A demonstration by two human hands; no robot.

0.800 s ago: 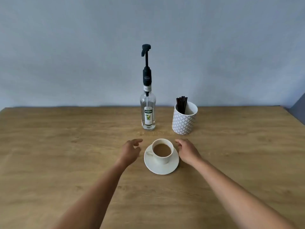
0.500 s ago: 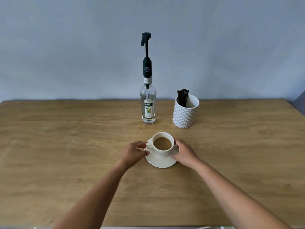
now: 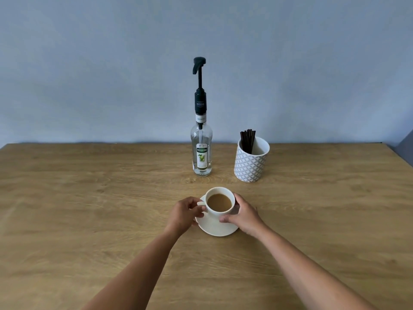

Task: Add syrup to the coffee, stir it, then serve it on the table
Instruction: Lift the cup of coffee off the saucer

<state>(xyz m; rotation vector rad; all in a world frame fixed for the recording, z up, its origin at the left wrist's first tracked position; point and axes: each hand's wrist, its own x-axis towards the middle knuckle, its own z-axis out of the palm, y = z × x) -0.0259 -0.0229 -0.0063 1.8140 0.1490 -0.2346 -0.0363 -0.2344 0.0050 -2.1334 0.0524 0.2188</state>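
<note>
Cup: white cup [image 3: 220, 203] of milky coffee sits on its saucer [image 3: 215, 228], mid-table, nearer the person than the bottle.
Left hand: left hand [image 3: 184, 214] has its fingers closed round the cup's handle.
Right hand: right hand [image 3: 244, 214] grips cup wall and saucer rim, thumb on the saucer.
Syrup bottle: syrup bottle [image 3: 201, 151] upright behind the cup, well apart.
Stirrers: dark stirrers [image 3: 247, 140] in a patterned holder [image 3: 250, 164], right of the bottle.
Table: table [image 3: 89, 209] wide open left and right, far edge at the wall.

I see the cup [image 3: 220, 203] on its saucer [image 3: 218, 228] near the middle of the desk [image 3: 89, 209]; behind it stands the bottle [image 3: 201, 151], with the holder [image 3: 251, 161] of sticks [image 3: 247, 140] to its right.
</note>
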